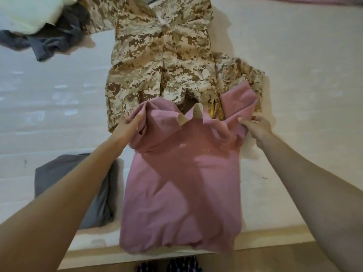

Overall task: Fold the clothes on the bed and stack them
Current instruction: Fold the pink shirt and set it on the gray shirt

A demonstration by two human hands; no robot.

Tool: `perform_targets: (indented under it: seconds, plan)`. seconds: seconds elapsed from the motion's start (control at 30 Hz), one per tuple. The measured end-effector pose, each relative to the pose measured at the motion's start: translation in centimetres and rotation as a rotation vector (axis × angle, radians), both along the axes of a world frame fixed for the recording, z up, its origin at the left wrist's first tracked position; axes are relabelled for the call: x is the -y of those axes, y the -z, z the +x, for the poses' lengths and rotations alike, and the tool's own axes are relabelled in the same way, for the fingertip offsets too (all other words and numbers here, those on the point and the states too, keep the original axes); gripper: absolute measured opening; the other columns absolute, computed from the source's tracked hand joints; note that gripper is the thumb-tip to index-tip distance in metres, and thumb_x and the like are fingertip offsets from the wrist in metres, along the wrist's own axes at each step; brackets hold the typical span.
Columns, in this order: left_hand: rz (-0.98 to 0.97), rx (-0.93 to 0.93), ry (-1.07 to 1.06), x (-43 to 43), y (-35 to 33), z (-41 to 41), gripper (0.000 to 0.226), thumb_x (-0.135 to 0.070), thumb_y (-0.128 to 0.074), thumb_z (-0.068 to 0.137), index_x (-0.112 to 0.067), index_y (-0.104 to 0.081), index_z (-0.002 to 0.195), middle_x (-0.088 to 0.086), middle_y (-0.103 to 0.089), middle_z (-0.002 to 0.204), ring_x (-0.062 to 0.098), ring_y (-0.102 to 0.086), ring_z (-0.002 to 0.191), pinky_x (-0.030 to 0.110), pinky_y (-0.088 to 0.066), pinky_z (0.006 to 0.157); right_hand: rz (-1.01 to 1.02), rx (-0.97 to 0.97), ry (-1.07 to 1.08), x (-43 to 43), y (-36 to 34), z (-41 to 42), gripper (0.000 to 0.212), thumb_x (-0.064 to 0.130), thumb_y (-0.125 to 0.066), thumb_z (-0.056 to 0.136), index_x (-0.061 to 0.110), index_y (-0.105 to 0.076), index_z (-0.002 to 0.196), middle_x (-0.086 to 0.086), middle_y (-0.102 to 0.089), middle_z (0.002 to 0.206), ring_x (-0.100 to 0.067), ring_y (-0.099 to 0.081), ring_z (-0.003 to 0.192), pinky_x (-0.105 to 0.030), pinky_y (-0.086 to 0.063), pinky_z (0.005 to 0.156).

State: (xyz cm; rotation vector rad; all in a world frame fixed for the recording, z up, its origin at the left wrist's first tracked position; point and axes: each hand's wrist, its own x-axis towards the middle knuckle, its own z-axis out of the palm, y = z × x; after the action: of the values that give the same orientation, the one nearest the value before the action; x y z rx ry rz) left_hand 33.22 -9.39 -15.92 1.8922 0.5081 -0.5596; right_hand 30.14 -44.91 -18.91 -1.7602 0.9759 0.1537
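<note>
I see a plain dusty-pink cotton shirt (pixel 182 173) with a cream inner collar, and a fabric jacket (pixel 157 55) in tan, brown and beige pixel camouflage. On the white bed sheet (pixel 294 75), the folded cloth (pixel 64 173) at the near left edge is grey.

Bedroom, white-sheeted bed (pixel 294 55), strewn clothes (pixel 161 52)

No legible text, brand or number in view. The pink shirt (pixel 176 183) carries a faint pale chest mark, too blurred to read.
</note>
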Motion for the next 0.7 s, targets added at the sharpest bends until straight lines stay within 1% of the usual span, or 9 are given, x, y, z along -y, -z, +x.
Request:
perform_targets:
  seconds: [0.07, 0.13, 0.2, 0.23, 0.3, 0.4, 0.53, 0.6, 0.7]
  plan:
    - [0.016, -0.054, -0.02, 0.0, 0.6, -0.3, 0.064, -0.074, -0.064, 0.063, -0.043, -0.06, 0.119, -0.01, -0.067, 0.104, 0.009, -0.061, 0.098, 0.023, -0.052, 0.085, -0.04, -0.022, 0.02, -0.2, 0.3, -0.2, 0.046, 0.015, -0.074, 0.079, 0.001, -0.056, 0.118, -0.013, -0.064, 0.107, -0.019, -0.064, 0.091, -0.024, -0.052, 0.076]
    - [0.023, -0.067, -0.15, 0.0, 1.0, -0.3, 0.094, -0.068, -0.074, 0.056, -0.019, -0.051, 0.133, 0.003, -0.06, 0.124, 0.018, -0.058, 0.108, 0.03, -0.052, 0.09, 0.007, -0.032, 0.058, -0.2, 0.2, -0.2, 0.057, 0.017, -0.075, 0.078, 0.002, -0.048, 0.126, -0.008, -0.06, 0.107, -0.02, -0.059, 0.095, -0.023, -0.049, 0.066]
    - [0.012, -0.127, -0.259, 0.1, 1.0, -0.4, 0.087, -0.052, -0.08, 0.066, -0.006, -0.049, 0.132, 0.006, -0.059, 0.121, 0.02, -0.058, 0.104, 0.028, -0.051, 0.082, 0.107, -0.063, 0.113, -0.1, 0.1, 0.1, 0.055, 0.014, -0.073, 0.08, 0.001, -0.046, 0.126, -0.006, -0.056, 0.103, -0.018, -0.054, 0.092, -0.024, -0.042, 0.061]
    - [0.02, -0.145, -0.253, 0.0, 1.1, -0.5, 0.074, -0.044, -0.08, 0.071, -0.003, -0.054, 0.127, 0.007, -0.062, 0.112, 0.02, -0.059, 0.097, 0.026, -0.05, 0.075, 0.142, -0.088, 0.121, -0.1, 0.1, 0.1, 0.043, 0.01, -0.072, 0.081, -0.001, -0.052, 0.118, -0.008, -0.057, 0.098, -0.018, -0.053, 0.091, -0.025, -0.042, 0.061]
    - [0.068, -0.032, -0.221, 0.2, 1.1, -0.9, 0.041, -0.028, -0.076, 0.078, -0.002, -0.065, 0.107, 0.002, -0.065, 0.084, 0.013, -0.06, 0.076, 0.018, -0.048, 0.058, 0.156, -0.105, 0.166, 0.0, -0.2, -0.1, 0.01, 0.003, -0.069, 0.082, 0.002, -0.059, 0.083, -0.012, -0.058, 0.085, -0.019, -0.054, 0.083, -0.026, -0.042, 0.058]
    - [0.038, 0.224, -0.274, 0.6, -0.4, -2.3, 0.001, -0.018, -0.065, 0.084, -0.019, -0.066, 0.085, -0.008, -0.061, 0.072, 0.005, -0.055, 0.069, 0.007, -0.044, 0.049, 0.212, 0.074, 0.32, 0.2, -1.3, -1.5, 0.027, -0.001, -0.066, 0.081, 0.01, -0.05, 0.062, -0.008, -0.055, 0.068, -0.012, -0.056, 0.057, -0.02, -0.049, 0.05]
    - [-0.199, 0.36, -0.657, -1.1, -3.5, -4.7, 0.016, -0.018, -0.057, 0.084, -0.027, -0.065, 0.073, -0.013, -0.06, 0.068, 0.001, -0.052, 0.068, 0.011, -0.042, 0.054, 0.436, 0.207, 0.518, 1.1, -3.4, -5.2, 0.015, 0.0, -0.058, 0.086, 0.01, -0.05, 0.078, -0.009, -0.056, 0.075, -0.016, -0.057, 0.066, -0.029, -0.05, 0.063]
    - [-0.418, 0.241, -0.764, -3.1, -4.7, -5.5, 0.015, -0.018, -0.055, 0.087, -0.023, -0.065, 0.076, -0.014, -0.06, 0.062, 0.001, -0.055, 0.06, 0.013, -0.042, 0.05, 0.419, 0.125, 0.48, 1.9, -4.1, -7.2, 0.011, 0.001, -0.054, 0.09, 0.01, -0.051, 0.083, -0.011, -0.058, 0.084, -0.019, -0.059, 0.074, -0.031, -0.052, 0.068]
    - [-0.742, 0.0, -0.723, -5.4, -5.8, -6.5, 0.036, -0.021, -0.047, 0.094, -0.021, -0.067, 0.064, -0.013, -0.06, 0.056, -0.002, -0.057, 0.051, 0.01, -0.045, 0.045, 0.428, 0.115, 0.525, 3.2, -4.6, -8.7, 0.01, 0.002, -0.054, 0.091, 0.011, -0.052, 0.088, -0.009, -0.057, 0.092, -0.021, -0.055, 0.096, -0.028, -0.054, 0.075]
